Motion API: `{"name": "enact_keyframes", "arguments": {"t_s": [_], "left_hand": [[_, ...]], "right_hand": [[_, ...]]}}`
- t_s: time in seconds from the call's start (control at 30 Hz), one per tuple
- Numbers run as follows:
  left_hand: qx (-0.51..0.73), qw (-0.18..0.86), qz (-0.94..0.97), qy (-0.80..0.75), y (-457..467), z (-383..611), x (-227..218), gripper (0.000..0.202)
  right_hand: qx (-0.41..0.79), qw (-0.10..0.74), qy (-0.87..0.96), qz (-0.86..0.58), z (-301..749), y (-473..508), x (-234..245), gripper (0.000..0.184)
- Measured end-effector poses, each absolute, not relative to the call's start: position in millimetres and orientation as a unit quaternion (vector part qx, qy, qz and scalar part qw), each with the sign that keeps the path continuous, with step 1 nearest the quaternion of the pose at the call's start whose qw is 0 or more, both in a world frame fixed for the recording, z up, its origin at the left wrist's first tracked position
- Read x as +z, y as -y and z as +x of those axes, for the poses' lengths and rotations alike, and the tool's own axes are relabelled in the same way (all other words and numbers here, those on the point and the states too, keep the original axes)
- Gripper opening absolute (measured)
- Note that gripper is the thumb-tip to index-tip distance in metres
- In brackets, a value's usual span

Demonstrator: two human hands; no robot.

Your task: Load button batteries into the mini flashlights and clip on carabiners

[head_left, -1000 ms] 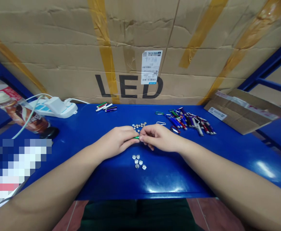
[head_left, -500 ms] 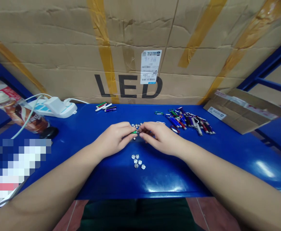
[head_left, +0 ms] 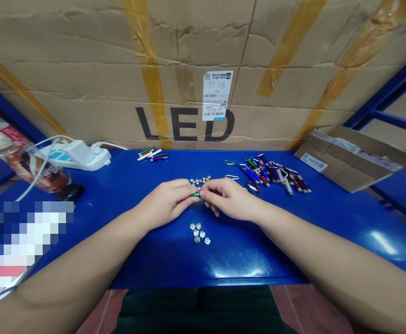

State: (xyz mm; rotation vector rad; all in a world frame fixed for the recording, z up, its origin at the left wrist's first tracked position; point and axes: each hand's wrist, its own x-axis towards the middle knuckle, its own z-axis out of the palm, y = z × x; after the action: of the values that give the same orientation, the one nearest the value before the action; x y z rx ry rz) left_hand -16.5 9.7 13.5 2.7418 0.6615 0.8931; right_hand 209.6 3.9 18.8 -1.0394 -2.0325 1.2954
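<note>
My left hand (head_left: 175, 198) is closed around a slim green metal tube (head_left: 195, 195), like a small flashlight body, whose right end sticks out between thumb and fingers. Thumb and forefinger of my right hand (head_left: 225, 199) pinch together at that end; whatever they hold there is too small to make out. Just beyond my fingers lie several small round silver button cells (head_left: 197, 181), partly hidden by the hands. Nearer to me, several slotted silver discs (head_left: 202, 234) rest on the blue table (head_left: 161, 260).
At the back right lies a heap of coloured mini flashlights (head_left: 275, 176) with carabiner clips. Several loose tubes (head_left: 152, 155) are at the back left. A power strip (head_left: 84, 157), a drink bottle (head_left: 39, 167), a small carton (head_left: 349, 160) and a large cardboard box (head_left: 112, 83) surround the workspace.
Both hands have shifted slightly toward me with the green tube, baring more button cells behind them. My right hand's lower fingers now hang below the pinch.
</note>
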Motion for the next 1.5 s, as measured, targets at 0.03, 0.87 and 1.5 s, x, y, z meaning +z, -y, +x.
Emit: {"name": "enact_keyframes", "arguments": {"t_s": [0.03,0.87,1.5], "left_hand": [[0.3,0.088,0.924,-0.221,-9.6,-16.9,13.3,0.02],[0.273,0.13,0.894,-0.331,-11.5,-21.1,16.8,0.026],[0.307,0.251,0.83,-0.392,-14.7,-15.7,13.8,0.03]], "right_hand": [[0.537,0.254,0.707,-0.383,208.4,-4.9,17.0,0.027],[0.156,0.186,0.811,-0.532,277.9,-41.4,41.4,0.011],[0.248,0.254,0.841,-0.408,259.2,-39.0,26.3,0.015]]}}
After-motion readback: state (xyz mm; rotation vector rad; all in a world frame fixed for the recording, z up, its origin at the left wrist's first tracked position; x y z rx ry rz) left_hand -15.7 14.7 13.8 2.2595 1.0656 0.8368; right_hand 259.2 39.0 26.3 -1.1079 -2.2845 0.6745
